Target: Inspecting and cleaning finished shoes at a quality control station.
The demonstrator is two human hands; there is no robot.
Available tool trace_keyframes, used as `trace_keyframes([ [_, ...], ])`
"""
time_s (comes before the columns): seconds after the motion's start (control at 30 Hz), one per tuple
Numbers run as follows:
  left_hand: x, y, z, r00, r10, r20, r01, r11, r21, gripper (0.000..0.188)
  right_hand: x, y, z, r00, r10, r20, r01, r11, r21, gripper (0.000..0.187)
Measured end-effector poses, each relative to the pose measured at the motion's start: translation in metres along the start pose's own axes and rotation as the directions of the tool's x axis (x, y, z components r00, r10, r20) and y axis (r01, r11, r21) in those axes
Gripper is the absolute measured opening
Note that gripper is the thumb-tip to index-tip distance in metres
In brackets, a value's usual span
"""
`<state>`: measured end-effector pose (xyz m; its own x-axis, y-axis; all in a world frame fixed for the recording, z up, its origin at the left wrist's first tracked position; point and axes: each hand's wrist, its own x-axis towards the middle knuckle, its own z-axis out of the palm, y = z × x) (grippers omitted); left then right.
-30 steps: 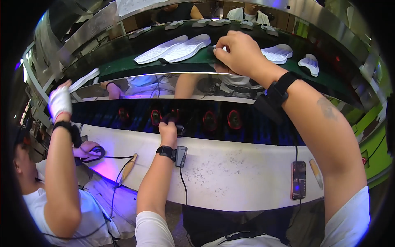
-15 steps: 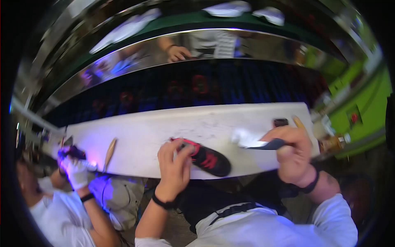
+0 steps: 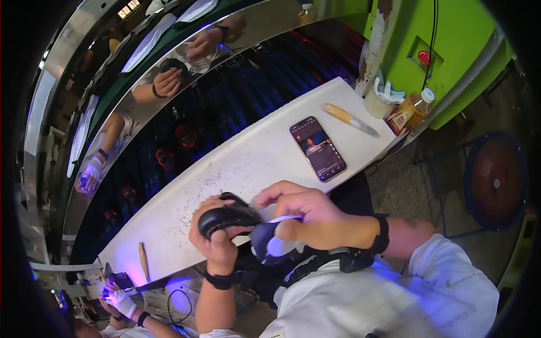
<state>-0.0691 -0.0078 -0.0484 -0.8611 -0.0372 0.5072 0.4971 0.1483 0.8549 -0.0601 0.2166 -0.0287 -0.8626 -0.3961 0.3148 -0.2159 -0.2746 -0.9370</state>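
Observation:
My left hand (image 3: 214, 239) is closed around a black shoe (image 3: 226, 217), its opening turned toward my right side. Pinched in my right hand (image 3: 318, 217) is an insole (image 3: 264, 245), dark with a white patch, partly covered by the thumb. Part of the insole is close beside the shoe's opening; whether the two touch I cannot tell. Both hands are over the near edge of the white table (image 3: 248, 155). The fingertips of the right hand are slightly blurred.
On the table are a phone (image 3: 317, 149) and a yellow-handled tool (image 3: 350, 119). A bottle (image 3: 418, 110) stands near the green panel (image 3: 462, 50). Red-marked shoes (image 3: 186, 136) lie on the dark conveyor (image 3: 236, 90). At left is a co-worker's gloved hand (image 3: 120, 298); at right, a stool (image 3: 496, 181).
The view has swung right. My left hand has lifted the shoe off the table and turned it. My right hand has brought the insole left, close to the shoe.

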Motion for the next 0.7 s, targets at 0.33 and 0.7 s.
trace_keyframes([
  [0.33,-0.048,0.041,0.01,0.992,-0.097,-0.075,0.106,0.987,0.122,0.051,-0.003,0.0,0.001,0.998,0.055,0.039,-0.054,0.998,-0.006,0.033],
  [0.7,-0.076,0.057,0.015,0.996,-0.057,0.067,0.041,0.974,0.221,0.034,-0.022,-0.005,0.007,1.0,-0.008,0.017,0.012,0.964,-0.266,0.04],
])
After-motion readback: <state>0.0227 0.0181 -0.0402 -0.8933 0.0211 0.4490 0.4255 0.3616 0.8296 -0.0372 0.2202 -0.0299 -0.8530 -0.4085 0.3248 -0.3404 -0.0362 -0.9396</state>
